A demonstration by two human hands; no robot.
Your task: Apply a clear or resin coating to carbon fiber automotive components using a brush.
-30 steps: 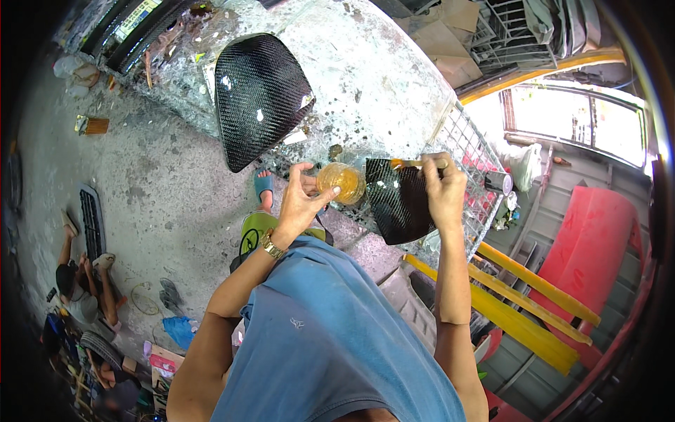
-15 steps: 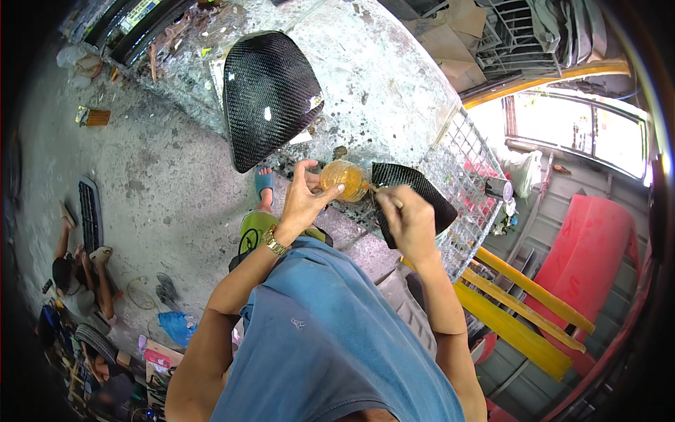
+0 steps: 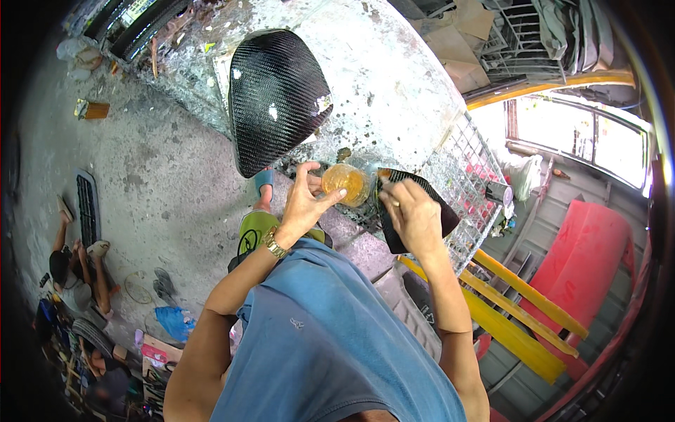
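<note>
My left hand, with a watch at its wrist, grips a clear plastic cup of amber liquid, tilted above the table's edge. My right hand is closed round what looks like a small brush; its brownish tip shows beyond the fingers and most of it is hidden. That tip is over the upper left corner of a small black woven carbon-fibre sheet, though whether they touch I cannot tell. A larger, glossy, curved carbon-fibre panel lies on the table, left of the cup.
The stained table reaches away from me, with a wire grid along its right side. A cup stands at the grid. Yellow bars and a red panel are at right. Another person sits on the floor at left.
My right hand has lifted the brush from beside the cup to the small sheet's upper corner. The cup has stayed in my left hand. The whole view has shifted slightly.
</note>
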